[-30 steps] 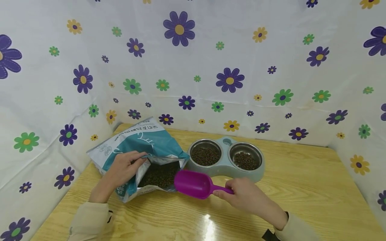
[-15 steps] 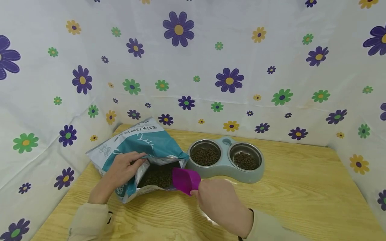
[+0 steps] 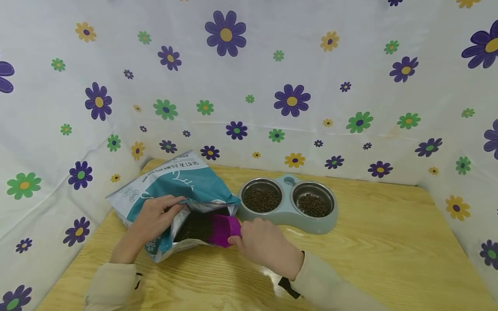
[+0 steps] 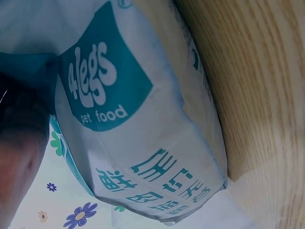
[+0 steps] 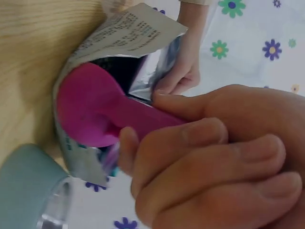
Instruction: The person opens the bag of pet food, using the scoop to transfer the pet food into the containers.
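A teal and white pet food bag (image 3: 202, 177) lies on its side at the left of the table, its mouth facing the person. My left hand (image 3: 155, 218) pinches the upper edge of that mouth and holds it apart. Dark brown kibble (image 3: 192, 229) shows inside. My right hand (image 3: 264, 246) grips the handle of a magenta scoop (image 3: 225, 230), whose front part is inside the bag's mouth. In the right wrist view, fingers and thumb curl round the handle, and the back of the scoop (image 5: 90, 105) fills much of the opening. The scoop's front end is hidden in the bag.
Right of the bag stands a pale blue double feeder (image 3: 285, 211) with two steel bowls. Its left bowl (image 3: 260, 179) bears more kibble than the right bowl (image 3: 330, 201). The wooden table (image 3: 381, 259) meets a flower-print cloth (image 3: 249, 86) at the back and sides.
My right hand has moved left with the scoop and turned it, pushing it from beside the bag into its mouth. The left hand keeps its hold; the head view has shifted slightly.
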The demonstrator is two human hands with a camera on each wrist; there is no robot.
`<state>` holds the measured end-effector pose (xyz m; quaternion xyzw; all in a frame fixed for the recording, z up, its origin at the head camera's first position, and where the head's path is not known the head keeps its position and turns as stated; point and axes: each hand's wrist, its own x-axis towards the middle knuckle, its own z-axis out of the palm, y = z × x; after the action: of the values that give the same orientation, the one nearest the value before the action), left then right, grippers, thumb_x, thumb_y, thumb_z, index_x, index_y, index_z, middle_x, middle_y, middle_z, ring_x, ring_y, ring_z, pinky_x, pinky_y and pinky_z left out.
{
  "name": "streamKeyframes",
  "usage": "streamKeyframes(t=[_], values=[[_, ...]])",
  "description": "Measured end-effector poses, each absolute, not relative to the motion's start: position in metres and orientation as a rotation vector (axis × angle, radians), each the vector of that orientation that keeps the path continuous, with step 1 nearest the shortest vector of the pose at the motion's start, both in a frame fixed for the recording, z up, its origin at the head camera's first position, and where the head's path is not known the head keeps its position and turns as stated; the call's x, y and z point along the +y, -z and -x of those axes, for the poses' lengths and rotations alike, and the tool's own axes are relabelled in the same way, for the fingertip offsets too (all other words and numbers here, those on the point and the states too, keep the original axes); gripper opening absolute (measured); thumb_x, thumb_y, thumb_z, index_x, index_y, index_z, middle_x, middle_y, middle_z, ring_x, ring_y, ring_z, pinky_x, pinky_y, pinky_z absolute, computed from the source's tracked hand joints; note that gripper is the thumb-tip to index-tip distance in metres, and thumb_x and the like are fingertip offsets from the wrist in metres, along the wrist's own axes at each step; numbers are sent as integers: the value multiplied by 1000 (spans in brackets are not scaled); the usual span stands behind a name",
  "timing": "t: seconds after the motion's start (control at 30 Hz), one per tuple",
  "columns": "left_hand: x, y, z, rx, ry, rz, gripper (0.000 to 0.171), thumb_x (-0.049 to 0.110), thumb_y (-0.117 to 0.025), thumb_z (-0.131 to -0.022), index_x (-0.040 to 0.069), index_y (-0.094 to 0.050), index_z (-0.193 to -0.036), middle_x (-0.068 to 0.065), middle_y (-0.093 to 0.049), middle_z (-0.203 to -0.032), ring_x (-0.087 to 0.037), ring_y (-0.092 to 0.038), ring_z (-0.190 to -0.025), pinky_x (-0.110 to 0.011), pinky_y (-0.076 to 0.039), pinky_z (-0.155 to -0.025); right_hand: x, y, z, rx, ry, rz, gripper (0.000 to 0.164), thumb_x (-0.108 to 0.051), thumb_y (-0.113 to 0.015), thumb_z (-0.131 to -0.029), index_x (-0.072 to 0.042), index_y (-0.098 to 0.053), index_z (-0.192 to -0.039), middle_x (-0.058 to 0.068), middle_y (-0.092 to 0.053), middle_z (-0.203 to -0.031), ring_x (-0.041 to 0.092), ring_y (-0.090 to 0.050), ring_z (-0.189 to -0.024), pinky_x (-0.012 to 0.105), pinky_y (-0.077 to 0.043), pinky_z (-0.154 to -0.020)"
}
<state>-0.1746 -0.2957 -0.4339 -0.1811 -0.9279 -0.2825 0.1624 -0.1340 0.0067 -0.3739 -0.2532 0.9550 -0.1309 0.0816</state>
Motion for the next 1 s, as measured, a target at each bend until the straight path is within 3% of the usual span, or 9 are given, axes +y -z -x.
streamKeyframes(t=[0.2,0.47,0.8,1.0], values=[[-297,434,173,-2642,789,523,24,9,-62,-101,7,-77,-120,1,-75,-93,1,-51,-68,-23,-43,-61,15,388,150,2659,663,671,59,-46,-61,-101,-17,-39,-55,-7,-30,-50,10,-34,-46,25,-32,-48],[-298,437,175,-2615,796,543,23,7,-63,-100,7,-78,-118,2,-74,-90,1,-50,-68,-22,-43,-60,30,395,146,2639,797,733,62,-42,-61,-102,-19,-33,-52,-11,-25,-46,7,-26,-42,24,-25,-45],[-299,436,176,-2616,808,541,24,7,-63,-100,6,-77,-119,0,-75,-91,1,-49,-66,-22,-41,-58,30,400,128,2988,531,874,57,-47,-66,-98,-18,-40,-56,-9,-29,-51,6,-29,-44,21,-25,-41],[-299,434,175,-2615,802,534,23,7,-63,-100,6,-78,-118,0,-75,-91,1,-50,-66,-23,-42,-58,36,403,132,2851,726,806,56,-48,-64,-99,-18,-43,-56,-9,-34,-51,6,-32,-45,23,-27,-43]])
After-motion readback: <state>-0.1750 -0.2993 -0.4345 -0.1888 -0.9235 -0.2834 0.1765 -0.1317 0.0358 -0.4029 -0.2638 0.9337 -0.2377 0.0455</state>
